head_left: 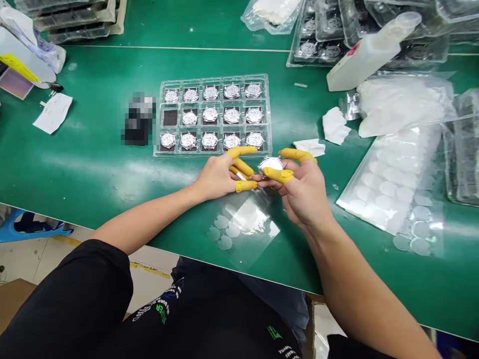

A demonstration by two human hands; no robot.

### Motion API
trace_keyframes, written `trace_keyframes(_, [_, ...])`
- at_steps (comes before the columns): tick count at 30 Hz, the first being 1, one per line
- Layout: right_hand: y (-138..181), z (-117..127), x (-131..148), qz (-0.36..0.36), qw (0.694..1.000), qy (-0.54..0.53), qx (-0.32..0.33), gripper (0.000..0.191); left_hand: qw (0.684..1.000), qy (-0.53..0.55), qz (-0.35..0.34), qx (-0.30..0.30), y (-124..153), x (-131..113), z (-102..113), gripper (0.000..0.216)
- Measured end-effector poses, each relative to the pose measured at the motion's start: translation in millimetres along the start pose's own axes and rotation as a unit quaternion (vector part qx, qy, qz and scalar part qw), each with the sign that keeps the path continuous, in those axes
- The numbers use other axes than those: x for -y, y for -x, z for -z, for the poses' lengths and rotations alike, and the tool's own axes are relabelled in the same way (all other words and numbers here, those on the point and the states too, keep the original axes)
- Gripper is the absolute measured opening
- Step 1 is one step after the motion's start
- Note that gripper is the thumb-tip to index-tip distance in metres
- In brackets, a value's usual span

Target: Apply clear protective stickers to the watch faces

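My right hand (301,182) is closed around a round silver watch case (271,165), gripping its edges between thumb and fingers. Facing it, my left hand (226,174) has its index finger raised and its thumb near the case's lower edge. Among its curled fingers sits a small white strip (240,176); its kind is unclear. Yellow finger cots cover several fingertips on both hands. Just beyond them lies a clear plastic tray (270,134) of similar watch cases, with one vacant compartment in the left column. Below my hands is a clear sheet (249,222) with round translucent stickers.
Sheets of round films (377,184) lie at the right. Behind them are a white plastic bottle (368,57) and stacked clear trays (411,50). Crumpled white paper (335,125) is near my right hand. More trays (78,20) stand at the back left.
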State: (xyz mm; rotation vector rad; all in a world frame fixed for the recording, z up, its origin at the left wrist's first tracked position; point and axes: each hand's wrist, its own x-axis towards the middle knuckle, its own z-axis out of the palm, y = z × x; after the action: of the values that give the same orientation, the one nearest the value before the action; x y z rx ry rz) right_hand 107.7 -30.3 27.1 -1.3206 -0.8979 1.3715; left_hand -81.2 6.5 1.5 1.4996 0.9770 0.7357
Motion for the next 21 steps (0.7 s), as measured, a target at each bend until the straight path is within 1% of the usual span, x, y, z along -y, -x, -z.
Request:
trace_keyframes(3, [-2.7,-3.0,-2.1,0.001,0.999,0.02,0.029,0.066,1.0,-0.005,-0.014,-0.006,1.7,0.9,-0.4,0.079])
trace_keyframes(6, [-2.9,-5.1,-3.1,-0.03,0.999,0.024,0.033,0.065,0.999,-0.021,-0.034,-0.012,2.1,1.5,-0.4,0.071])
trace_keyframes(8, [-2.9,-4.1,-4.4,-0.029,0.999,0.018,0.014,0.067,0.999,-0.018,-0.041,-0.008,1.6,1.9,-0.6,0.066])
trace_keyframes(10, [-3.7,-2.6,-6.1,-0.005,1.0,0.011,-0.018,0.068,0.999,0.004,-0.043,-0.001,0.9,2.2,-0.8,0.059])
trace_keyframes(13, [-5.6,-1.7,-8.9,0.031,0.998,0.003,-0.052,0.068,0.998,0.012,-0.055,0.0,0.6,1.5,-1.3,0.037])
trace_keyframes(15, [-6.6,-1.2,-9.8,0.039,0.998,0.0,-0.049,0.069,0.998,0.004,-0.062,0.002,0.9,0.4,-1.7,0.026])
trace_keyframes(16, [-6.9,-0.5,-9.7,0.039,0.998,0.0,-0.044,0.069,0.998,0.005,-0.059,0.001,1.1,-0.2,-1.9,0.026])
trace_keyframes(18, [-7.5,2.1,-8.5,0.033,0.999,0.005,-0.026,0.071,0.999,0.019,-0.041,-0.013,1.2,-0.9,-2.2,0.033])
trace_keyframes(21, [-8.1,7.1,-6.6,0.004,0.999,0.038,0.033,0.078,0.999,0.024,-0.021,-0.024,1.2,0.2,-1.7,0.054])
